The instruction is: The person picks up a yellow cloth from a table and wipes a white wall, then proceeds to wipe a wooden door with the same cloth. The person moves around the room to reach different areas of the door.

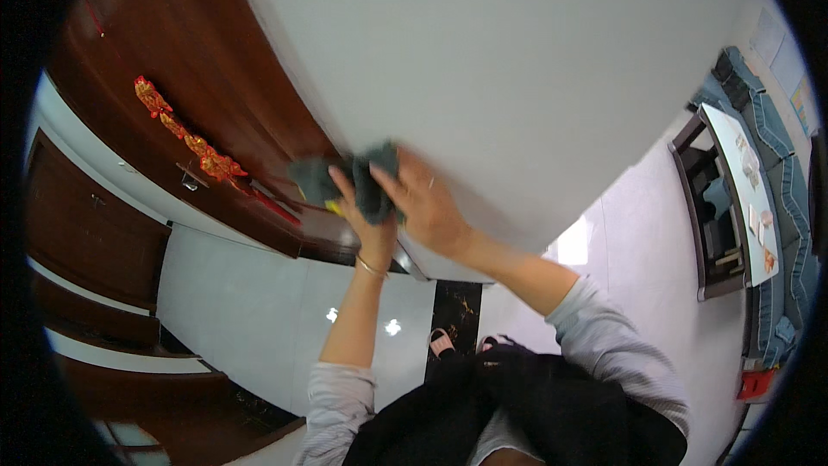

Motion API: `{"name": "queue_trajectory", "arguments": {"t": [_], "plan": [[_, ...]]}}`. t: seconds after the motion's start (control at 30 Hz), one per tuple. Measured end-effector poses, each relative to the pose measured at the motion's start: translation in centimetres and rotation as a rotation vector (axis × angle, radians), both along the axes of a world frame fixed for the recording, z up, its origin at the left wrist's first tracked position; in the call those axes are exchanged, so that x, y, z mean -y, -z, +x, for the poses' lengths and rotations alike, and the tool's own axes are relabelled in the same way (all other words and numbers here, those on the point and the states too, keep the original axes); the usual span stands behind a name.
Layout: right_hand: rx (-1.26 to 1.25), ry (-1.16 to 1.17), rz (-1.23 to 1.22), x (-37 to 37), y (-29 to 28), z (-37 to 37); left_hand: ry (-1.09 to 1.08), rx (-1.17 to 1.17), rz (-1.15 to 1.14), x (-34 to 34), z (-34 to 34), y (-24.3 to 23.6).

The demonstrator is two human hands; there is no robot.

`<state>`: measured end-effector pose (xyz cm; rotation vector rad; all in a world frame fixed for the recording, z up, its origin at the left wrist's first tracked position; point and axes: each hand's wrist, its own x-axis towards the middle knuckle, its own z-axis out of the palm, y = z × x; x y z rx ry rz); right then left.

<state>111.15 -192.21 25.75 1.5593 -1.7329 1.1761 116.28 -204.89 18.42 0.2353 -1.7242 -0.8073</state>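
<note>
At the seam between a dark wood door (259,60) and a white wall (517,78), a dark grey-green cloth (309,174) is bunched up, with a small yellow part showing beneath it. My left hand (366,217) has its fingers on the cloth from below. My right hand (431,216) presses on the cloth from the right, its fingers curled onto it. Both hands are somewhat blurred. A red-and-gold decoration (177,129) hangs on the door to the left of the cloth.
Pink slippers (442,341) show below on a black floor strip (459,302). A blue-grey sofa (785,181) and a white-topped table (729,147) with items on it stand at the right, near a red object (755,384). Another wooden door (86,224) is at the far left.
</note>
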Motion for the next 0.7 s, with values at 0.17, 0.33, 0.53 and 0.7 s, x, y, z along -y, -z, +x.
{"name": "queue_trajectory", "arguments": {"t": [0.17, 0.33, 0.53, 0.7], "plan": [[-0.156, 0.144, -0.421, -7.5, -11.6, -2.3, -0.108, -0.05, -0.603, -5.0, -3.9, -10.7], [-0.135, 0.222, -0.269, -13.8, -8.3, -4.3, -0.177, 0.118, -0.731, -8.9, -6.1, -5.6], [0.13, 0.38, 0.067, -21.8, 9.3, -3.7, 0.142, 0.55, -0.799, -14.6, -4.0, 11.4], [0.624, 0.559, 0.163, -26.4, 21.6, -2.6, 0.357, 0.836, -0.953, -18.4, -2.6, 19.6]]}}
